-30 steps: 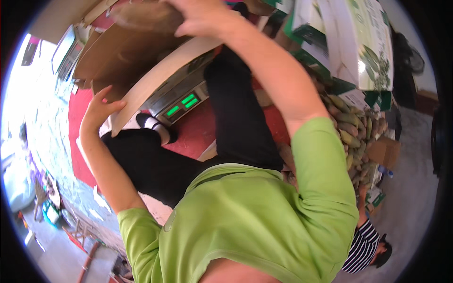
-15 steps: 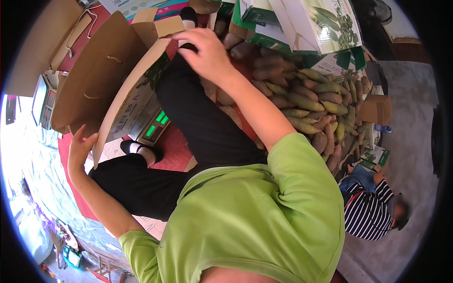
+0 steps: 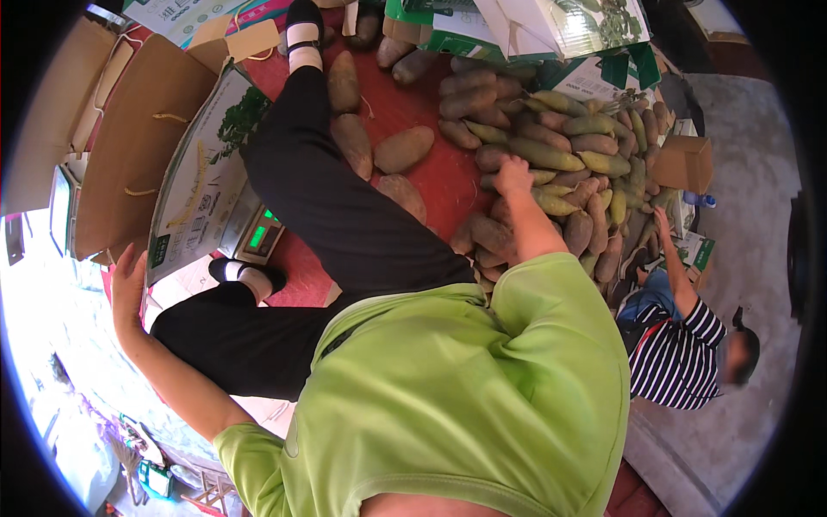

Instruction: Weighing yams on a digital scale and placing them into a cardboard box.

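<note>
My left hand point(image 3: 129, 284) is beside the near corner of a large open carton point(image 3: 172, 142), its fingers stretched up and apart. The carton has a brown inside, rope handles and a white printed flap point(image 3: 202, 189). To the right, my right hand point(image 3: 515, 177) has reached onto a heap of long green and brown radishes point(image 3: 551, 155). Its fingers curl down at a radish on the heap's left edge; the fingertips are hidden. A few loose radishes point(image 3: 403, 150) lie on the red floor covering between my leg and the heap.
A scale point(image 3: 258, 233) with green lit digits is partly behind the carton flap. White and green cartons point(image 3: 568, 30) stand beyond the heap. At the right a person in a striped top point(image 3: 676, 358) reaches a hand toward the heap. A small brown box point(image 3: 687, 164) stands near the heap's right.
My right hand has left the carton flap and moved right to the radish heap. The flap has tipped outward, showing its printed face. The other person's arm has stretched toward the heap.
</note>
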{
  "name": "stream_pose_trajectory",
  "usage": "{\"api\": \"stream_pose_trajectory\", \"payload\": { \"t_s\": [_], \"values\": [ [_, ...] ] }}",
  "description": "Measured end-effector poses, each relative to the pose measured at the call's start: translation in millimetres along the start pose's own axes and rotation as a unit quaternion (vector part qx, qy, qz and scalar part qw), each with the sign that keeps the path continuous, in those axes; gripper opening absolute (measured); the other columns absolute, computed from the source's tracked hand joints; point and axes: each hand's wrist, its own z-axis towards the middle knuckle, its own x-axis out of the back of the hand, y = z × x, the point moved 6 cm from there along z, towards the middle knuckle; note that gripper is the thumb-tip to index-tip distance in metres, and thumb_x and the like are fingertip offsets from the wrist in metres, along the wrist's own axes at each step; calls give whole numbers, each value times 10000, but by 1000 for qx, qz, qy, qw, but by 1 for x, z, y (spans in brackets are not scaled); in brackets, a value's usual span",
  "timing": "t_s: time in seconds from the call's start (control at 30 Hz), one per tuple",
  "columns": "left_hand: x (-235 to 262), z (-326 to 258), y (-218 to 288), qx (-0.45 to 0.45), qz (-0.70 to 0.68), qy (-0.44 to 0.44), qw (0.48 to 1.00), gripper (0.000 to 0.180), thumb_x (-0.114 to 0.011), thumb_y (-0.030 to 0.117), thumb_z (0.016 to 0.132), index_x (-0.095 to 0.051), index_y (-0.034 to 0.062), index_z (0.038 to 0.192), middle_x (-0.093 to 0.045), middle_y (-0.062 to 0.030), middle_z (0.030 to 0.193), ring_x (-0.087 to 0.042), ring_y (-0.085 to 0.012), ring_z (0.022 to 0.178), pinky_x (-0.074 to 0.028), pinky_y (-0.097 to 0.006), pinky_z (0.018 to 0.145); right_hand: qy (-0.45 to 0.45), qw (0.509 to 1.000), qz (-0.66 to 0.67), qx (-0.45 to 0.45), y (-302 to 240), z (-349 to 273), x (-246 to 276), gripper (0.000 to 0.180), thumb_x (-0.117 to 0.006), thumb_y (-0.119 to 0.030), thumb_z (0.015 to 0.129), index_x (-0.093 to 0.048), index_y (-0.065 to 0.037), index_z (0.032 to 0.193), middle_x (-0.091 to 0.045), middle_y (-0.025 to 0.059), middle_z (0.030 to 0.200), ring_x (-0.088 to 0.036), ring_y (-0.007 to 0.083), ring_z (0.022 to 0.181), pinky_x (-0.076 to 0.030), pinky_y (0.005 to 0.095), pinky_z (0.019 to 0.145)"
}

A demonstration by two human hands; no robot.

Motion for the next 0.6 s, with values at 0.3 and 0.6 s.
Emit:
{"api": "stream_pose_trajectory", "payload": {
  "t_s": [0.3, 0.6],
  "values": [
    [3, 6, -2, 0, 45, 12, 999, 671, -665, 332, 838, -429, -39, 1345, -469, -228, 1346, -479, -280, 1226, -365, -337, 1016, -147, 986, -71, 25, 34, -32, -4, 643, -700, -443, 727, -506, -252, 1309, -379, 5, 1434, -334, 245, 1326, -308, 548, 1031],
    [-10, -10, 31, -14, 52, 44, 998, 672, -688, 365, 801, -486, -38, 1299, -532, -226, 1280, -549, -289, 1148, -417, -345, 963, -70, 964, -216, 138, 59, -12, -21, 521, -707, -217, 729, -561, -286, 1225, -473, 51, 1252, -420, 260, 1227, -417, 505, 939]
  ]
}}
